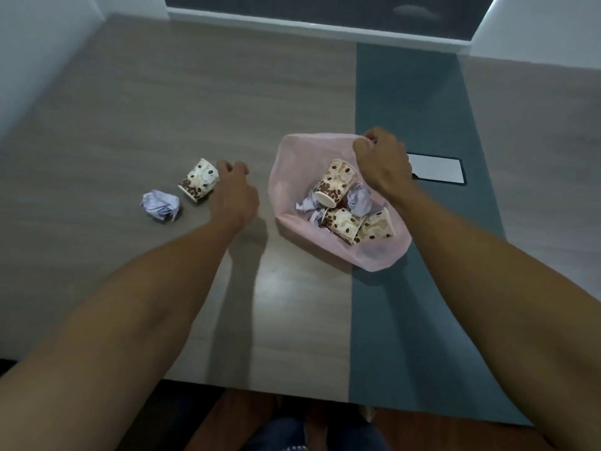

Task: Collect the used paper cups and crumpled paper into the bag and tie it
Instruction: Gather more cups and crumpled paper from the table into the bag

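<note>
A pink plastic bag point(292, 170) lies open on the table, right of centre. Inside it are three coffee-bean paper cups point(336, 183) and crumpled pale paper point(359, 198). My right hand point(383, 164) pinches the bag's far right rim and holds it up. A fourth paper cup point(199, 180) lies on its side on the table to the left. My left hand point(235, 190) is right beside that cup, fingers curled and slightly apart, holding nothing. A crumpled paper ball point(161, 205) sits just left of the cup.
The wooden table point(162, 109) has a teal strip point(406, 304) down its right part. A white rectangular panel point(437, 169) is set into the strip behind my right hand. The table's near edge runs along the bottom, with my legs below.
</note>
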